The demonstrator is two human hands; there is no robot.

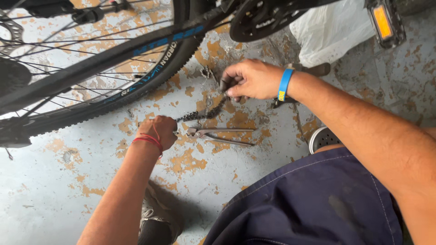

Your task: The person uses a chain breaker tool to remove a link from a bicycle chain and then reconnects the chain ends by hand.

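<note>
The left hand point(158, 131), a red thread around its wrist, was closed in a fist on one end of a greasy bicycle chain point(202, 112), low over the floor point(54, 199). The right hand point(252, 79), wearing a blue wristband point(284, 85), pinched the other end between fingers and thumb, higher and nearer the tyre. Held that way, the chain ran in a shallow, slack line between the two hands, apparently so that its links could hang free and be looked over rather than lie bunched on the ground.

Just beside the left hand, under the chain, a pair of metal pliers point(218, 134) lay flat on the floor, jaws towards that hand and handles pointing away, seemingly parked within easy reach. The floor was grey paint worn through to orange patches.

Beyond the hands stood a bicycle wheel point(113, 68) with black tyre and thin spokes; a chainring point(261, 18) and an orange-reflector pedal point(383, 22) hung near the top edge. A white bag point(331, 31) lay behind, and the person's dark blue trousers point(318, 204) filled the lower right corner.
</note>
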